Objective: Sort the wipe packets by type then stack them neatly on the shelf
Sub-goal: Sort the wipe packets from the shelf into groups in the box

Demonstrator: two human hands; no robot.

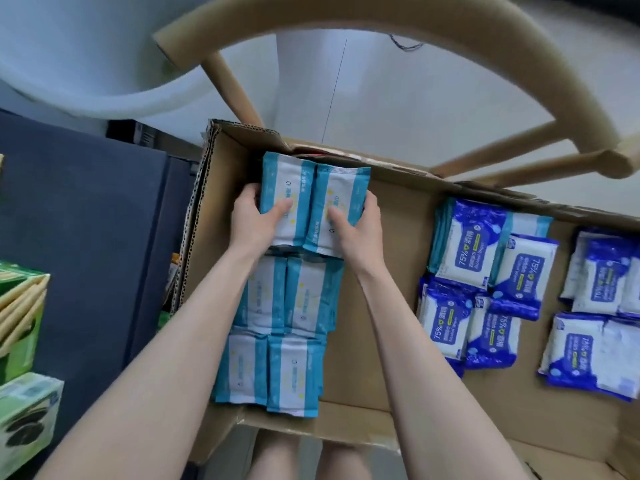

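Could not read the print on the teal packets [287,299]; depth of each stack hidden, middle ones partly behind forearms. Saw blue packets [465,244] at right cut off by the frame edge. Noted a chair [381,15] above the cardboard [391,271], and cropped green boxes [24,323] at lower left. Counted six teal tops, two columns by three rows, left of centre; roughly eight blue tops. Gripped the uppermost two side by side: left hand [252,216] on one, right hand [356,226] on the other, thumbs on top.
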